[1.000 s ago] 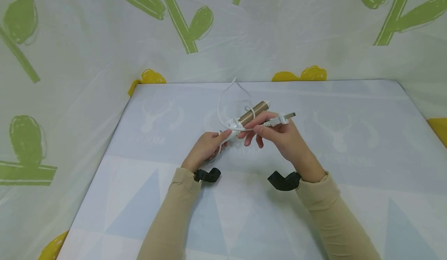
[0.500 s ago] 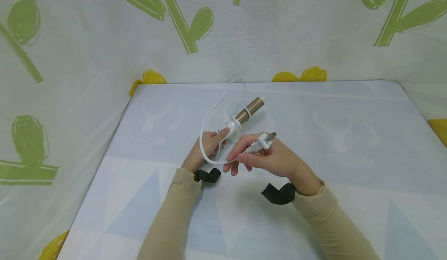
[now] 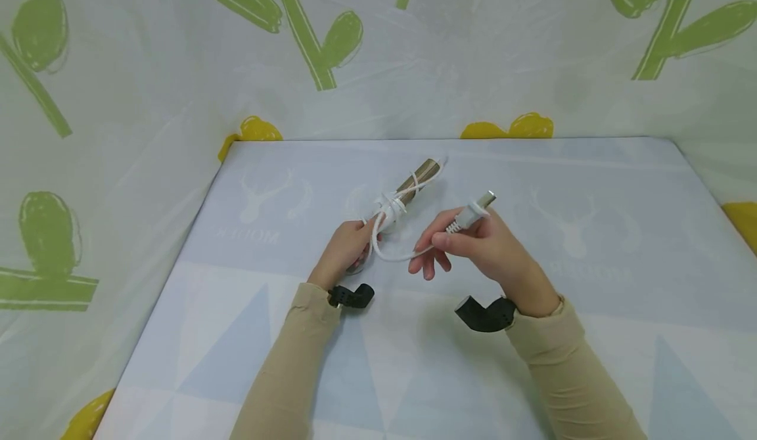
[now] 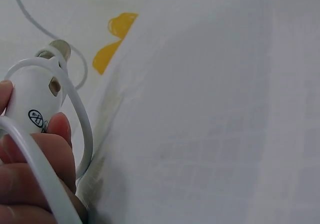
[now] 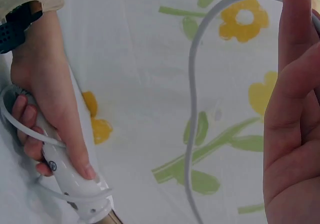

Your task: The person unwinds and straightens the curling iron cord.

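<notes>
An electric tool (image 3: 391, 211) with a white handle and a bronze metal barrel (image 3: 418, 180) points up and away over the table, at the middle of the head view. My left hand (image 3: 342, 251) grips its handle, thumb along the top. The white power cord (image 3: 393, 259) loops across the handle and barrel, then runs to my right hand (image 3: 481, 246). Thumb and fingers there pinch the cord just behind the white two-pin plug (image 3: 470, 215), whose prongs point up and right. In the left wrist view, curled fingers (image 4: 40, 154) lie round the white handle; part of the handle is hidden.
The table (image 3: 591, 361) has a pale blue and white cover with triangles and deer heads. A white curtain (image 3: 443, 66) with green and yellow plant prints hangs behind and to the left. Black wrist mounts (image 3: 486, 315) sit by both sleeves.
My right hand swung toward me and left with the plug, then back up and right. The cord loop, wide before, now lies along the barrel. My left hand keeps its grip; the barrel points more upward.
</notes>
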`<state>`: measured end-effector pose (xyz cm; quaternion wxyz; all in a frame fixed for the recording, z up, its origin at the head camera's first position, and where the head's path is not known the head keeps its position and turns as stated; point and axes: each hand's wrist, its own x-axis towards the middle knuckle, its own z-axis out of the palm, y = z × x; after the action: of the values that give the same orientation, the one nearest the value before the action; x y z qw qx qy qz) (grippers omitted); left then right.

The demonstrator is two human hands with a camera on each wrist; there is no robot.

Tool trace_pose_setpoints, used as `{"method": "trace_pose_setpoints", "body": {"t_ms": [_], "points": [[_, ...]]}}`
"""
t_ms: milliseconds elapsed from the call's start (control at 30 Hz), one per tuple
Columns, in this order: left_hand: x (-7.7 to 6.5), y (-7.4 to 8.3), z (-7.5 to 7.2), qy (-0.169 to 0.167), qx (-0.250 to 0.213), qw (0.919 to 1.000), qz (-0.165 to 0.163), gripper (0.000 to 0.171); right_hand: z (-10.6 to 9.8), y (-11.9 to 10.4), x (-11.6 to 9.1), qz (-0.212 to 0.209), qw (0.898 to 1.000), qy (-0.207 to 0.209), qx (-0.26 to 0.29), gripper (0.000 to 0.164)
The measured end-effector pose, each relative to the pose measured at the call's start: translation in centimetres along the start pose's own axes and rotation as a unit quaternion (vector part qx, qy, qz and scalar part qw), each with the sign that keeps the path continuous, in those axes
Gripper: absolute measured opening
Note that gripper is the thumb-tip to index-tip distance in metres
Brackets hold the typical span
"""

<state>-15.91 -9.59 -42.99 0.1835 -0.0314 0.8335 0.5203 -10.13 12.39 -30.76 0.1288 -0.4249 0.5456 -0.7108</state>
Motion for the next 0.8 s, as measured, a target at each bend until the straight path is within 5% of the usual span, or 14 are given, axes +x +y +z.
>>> {"method": "trace_pose_setpoints", "body": {"t_ms": [167, 300, 367, 533, 667, 800], "points": [[0.0, 0.0, 0.0, 0.011, -0.022, 0.9997, -0.006, 0.062, -0.7, 0.2, -0.3, -0.005, 1.0, 0.007, -0.011, 0.015], [0.0, 0.0, -0.1, 0.005, -0.034, 0.9993, -0.011, 0.064, -2.6, 0.9, -0.6, 0.009, 0.995, 0.097, -0.019, 0.016], [0.0, 0.0, -0.1, 0.0, -0.039, 0.9991, -0.014, 0.065, -3.9, 1.5, -1.0, 0.008, 0.986, 0.168, 0.007, 0.016], [0.0, -0.1, -0.1, -0.008, -0.048, 0.9986, -0.022, 0.065, -6.7, 2.6, -2.1, 0.003, 0.944, 0.324, 0.066, 0.015], [0.0, -0.2, -0.1, -0.007, -0.049, 0.9986, -0.019, 0.066, -8.2, 3.0, -2.7, -0.004, 0.923, 0.378, 0.074, 0.018], [0.0, -0.1, -0.1, -0.008, -0.04, 0.999, -0.015, 0.066, -8.7, 3.3, -2.9, 0.002, 0.914, 0.401, 0.053, 0.026]]}}
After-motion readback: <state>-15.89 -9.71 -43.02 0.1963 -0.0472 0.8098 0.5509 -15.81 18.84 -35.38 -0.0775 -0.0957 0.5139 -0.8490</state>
